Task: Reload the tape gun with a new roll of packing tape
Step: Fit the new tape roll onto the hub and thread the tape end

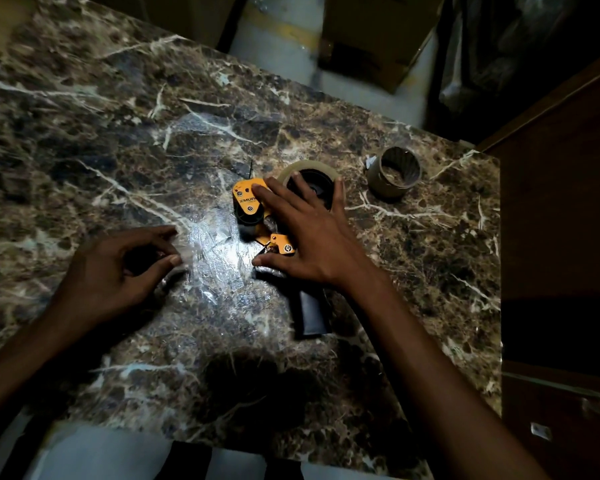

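Note:
The orange and black tape gun (pixel 247 202) lies on its side in the middle of the marble table (pixel 84 133), its black handle (pixel 310 315) pointing toward me. A clear tape roll (pixel 293 169) sits on its hub. My right hand (pixel 317 237) is spread flat over the gun and the roll, holding them down. To the left, my left hand (pixel 118 271) pinches the free end of the clear tape between thumb and fingers. A shiny strip of tape (pixel 219 254) stretches from the gun's front to that hand.
An empty brown cardboard tape core (pixel 394 171) stands on the table to the right of the gun. The table's right edge (pixel 499 271) borders dark wooden furniture. Cardboard boxes (pixel 371 36) stand on the floor beyond the far edge.

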`<state>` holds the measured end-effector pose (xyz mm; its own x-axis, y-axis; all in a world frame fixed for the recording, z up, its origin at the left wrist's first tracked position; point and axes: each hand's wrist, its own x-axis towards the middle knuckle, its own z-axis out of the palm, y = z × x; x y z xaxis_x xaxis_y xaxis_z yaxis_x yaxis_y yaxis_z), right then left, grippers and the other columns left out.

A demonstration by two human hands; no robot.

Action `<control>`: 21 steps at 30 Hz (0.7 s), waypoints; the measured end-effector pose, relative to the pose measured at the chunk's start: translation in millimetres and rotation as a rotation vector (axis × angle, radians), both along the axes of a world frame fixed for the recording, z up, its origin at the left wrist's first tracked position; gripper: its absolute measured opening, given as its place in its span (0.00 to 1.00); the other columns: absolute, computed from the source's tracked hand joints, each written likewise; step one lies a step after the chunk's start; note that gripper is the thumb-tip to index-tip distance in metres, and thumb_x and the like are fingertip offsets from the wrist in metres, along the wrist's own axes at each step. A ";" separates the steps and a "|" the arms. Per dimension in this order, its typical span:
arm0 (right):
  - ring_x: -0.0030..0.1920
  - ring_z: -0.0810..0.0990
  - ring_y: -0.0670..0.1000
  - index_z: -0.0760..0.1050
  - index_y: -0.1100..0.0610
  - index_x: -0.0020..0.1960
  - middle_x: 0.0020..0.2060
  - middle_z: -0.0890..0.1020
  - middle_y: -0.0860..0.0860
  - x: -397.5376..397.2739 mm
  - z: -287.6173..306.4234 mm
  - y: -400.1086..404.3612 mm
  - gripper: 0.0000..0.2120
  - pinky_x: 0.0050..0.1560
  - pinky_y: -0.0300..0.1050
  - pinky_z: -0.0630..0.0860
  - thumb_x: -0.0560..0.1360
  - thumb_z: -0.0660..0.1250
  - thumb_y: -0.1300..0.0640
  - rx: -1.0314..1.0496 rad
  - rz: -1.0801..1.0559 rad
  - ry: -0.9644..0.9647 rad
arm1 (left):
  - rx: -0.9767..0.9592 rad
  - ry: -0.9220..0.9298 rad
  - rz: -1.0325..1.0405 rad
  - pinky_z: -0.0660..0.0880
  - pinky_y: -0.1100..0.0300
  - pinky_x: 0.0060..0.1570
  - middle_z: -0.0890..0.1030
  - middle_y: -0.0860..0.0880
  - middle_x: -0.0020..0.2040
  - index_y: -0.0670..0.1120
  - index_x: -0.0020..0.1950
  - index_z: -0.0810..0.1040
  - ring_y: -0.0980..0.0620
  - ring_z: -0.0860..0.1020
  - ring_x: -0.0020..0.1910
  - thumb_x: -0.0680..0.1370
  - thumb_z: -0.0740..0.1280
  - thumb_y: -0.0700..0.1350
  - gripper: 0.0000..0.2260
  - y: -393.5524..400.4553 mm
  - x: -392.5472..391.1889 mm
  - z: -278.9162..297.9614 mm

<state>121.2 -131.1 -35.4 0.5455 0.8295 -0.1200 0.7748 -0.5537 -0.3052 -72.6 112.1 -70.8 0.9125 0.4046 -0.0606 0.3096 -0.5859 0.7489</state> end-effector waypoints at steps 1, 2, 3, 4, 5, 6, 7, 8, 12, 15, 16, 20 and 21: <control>0.86 0.47 0.56 0.52 0.43 0.85 0.85 0.54 0.44 -0.5 -0.2 0.0 0.48 0.75 0.79 0.32 0.73 0.63 0.25 0.005 -0.003 0.005 | 0.020 -0.006 0.003 0.80 0.63 0.59 0.87 0.49 0.63 0.48 0.53 0.89 0.58 0.84 0.59 0.77 0.80 0.47 0.06 -0.4 1.7 3.0; 0.86 0.48 0.56 0.52 0.43 0.85 0.86 0.54 0.44 -0.9 -0.9 -0.5 0.47 0.76 0.79 0.32 0.73 0.63 0.25 0.012 -0.006 0.010 | 0.031 -0.020 0.018 0.80 0.63 0.59 0.88 0.49 0.62 0.48 0.55 0.89 0.57 0.85 0.57 0.77 0.79 0.51 0.10 -1.1 2.9 5.1; 0.86 0.47 0.56 0.52 0.43 0.85 0.86 0.54 0.44 -1.2 -1.2 -1.1 0.47 0.76 0.78 0.33 0.73 0.64 0.25 0.019 -0.009 0.012 | 0.054 -0.035 0.035 0.80 0.62 0.60 0.88 0.50 0.60 0.47 0.58 0.89 0.57 0.86 0.55 0.77 0.78 0.55 0.14 -3.1 4.5 8.0; 0.86 0.47 0.56 0.52 0.43 0.85 0.86 0.54 0.44 -1.2 -2.0 -1.8 0.47 0.76 0.78 0.33 0.73 0.64 0.25 0.025 -0.011 0.014 | 0.098 -0.043 0.054 0.80 0.59 0.59 0.89 0.49 0.57 0.47 0.59 0.88 0.54 0.87 0.53 0.77 0.76 0.57 0.17 -4.9 7.1 10.6; 0.86 0.47 0.56 0.52 0.43 0.85 0.86 0.54 0.44 -1.3 -2.4 -1.9 0.47 0.76 0.78 0.33 0.73 0.64 0.25 0.027 -0.013 0.017 | 0.159 -0.039 0.069 0.82 0.53 0.57 0.89 0.48 0.55 0.47 0.59 0.88 0.51 0.88 0.51 0.78 0.75 0.59 0.18 -6.1 10.1 13.2; 0.86 0.47 0.56 0.52 0.43 0.85 0.86 0.54 0.44 -1.3 -2.6 -1.6 0.47 0.76 0.78 0.33 0.73 0.63 0.25 0.028 -0.014 0.019 | 0.218 -0.026 0.074 0.83 0.49 0.53 0.90 0.47 0.52 0.48 0.57 0.88 0.47 0.88 0.48 0.78 0.72 0.60 0.18 -6.1 12.6 13.3; 0.86 0.47 0.57 0.52 0.42 0.85 0.86 0.53 0.43 -1.2 -2.5 -1.5 0.47 0.76 0.79 0.33 0.73 0.63 0.25 0.027 -0.014 0.019 | 0.255 0.000 0.079 0.83 0.46 0.50 0.89 0.47 0.48 0.49 0.55 0.88 0.45 0.87 0.45 0.77 0.70 0.62 0.19 -5.0 15.6 13.3; 0.86 0.47 0.57 0.52 0.42 0.85 0.86 0.53 0.43 -0.9 -2.5 -1.5 0.47 0.75 0.79 0.33 0.73 0.63 0.25 0.026 -0.014 0.017 | 0.269 0.023 0.085 0.83 0.45 0.47 0.88 0.48 0.45 0.49 0.53 0.87 0.44 0.86 0.42 0.77 0.68 0.64 0.20 -2.9 18.3 13.5; 0.86 0.46 0.56 0.51 0.42 0.85 0.86 0.52 0.42 0.3 -2.4 -2.8 0.47 0.75 0.80 0.33 0.73 0.63 0.25 0.033 -0.014 0.033 | 0.214 -0.070 0.107 0.83 0.49 0.53 0.89 0.46 0.49 0.54 0.54 0.86 0.44 0.87 0.46 0.79 0.72 0.61 0.13 -3.5 27.3 15.0; 0.86 0.46 0.57 0.52 0.42 0.85 0.86 0.52 0.42 0.7 -2.6 -2.6 0.47 0.75 0.80 0.33 0.73 0.64 0.25 0.045 -0.017 0.038 | 0.156 -0.242 -0.054 0.77 0.58 0.67 0.87 0.45 0.61 0.42 0.61 0.87 0.46 0.85 0.60 0.79 0.76 0.52 0.16 -22.6 42.2 15.3; 0.86 0.46 0.57 0.52 0.42 0.85 0.86 0.52 0.41 0.6 -2.5 -2.3 0.47 0.75 0.81 0.33 0.73 0.64 0.25 0.044 -0.018 0.032 | 0.143 -0.264 -0.107 0.77 0.55 0.68 0.86 0.46 0.62 0.42 0.63 0.86 0.45 0.84 0.62 0.78 0.76 0.50 0.17 -29.8 48.2 14.6; 0.86 0.46 0.57 0.52 0.42 0.85 0.85 0.53 0.41 -0.6 -2.2 -0.5 0.48 0.74 0.81 0.36 0.73 0.64 0.25 0.041 -0.023 0.026 | 0.103 -0.283 -0.148 0.80 0.43 0.63 0.87 0.46 0.63 0.45 0.67 0.86 0.45 0.84 0.62 0.77 0.76 0.52 0.20 -42.8 63.4 7.8; 0.86 0.47 0.57 0.52 0.42 0.85 0.85 0.53 0.41 -0.6 -2.0 -0.2 0.48 0.75 0.81 0.36 0.73 0.64 0.25 0.040 -0.024 0.024 | 0.098 -0.293 -0.135 0.80 0.43 0.63 0.87 0.47 0.63 0.45 0.67 0.86 0.46 0.85 0.62 0.77 0.76 0.52 0.20 -44.4 64.6 6.4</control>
<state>120.5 -131.3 -37.4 0.5628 0.8205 -0.1003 0.7536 -0.5592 -0.3456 -8.0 67.7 -64.4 0.9312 0.2695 0.2455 0.0038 -0.6806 0.7327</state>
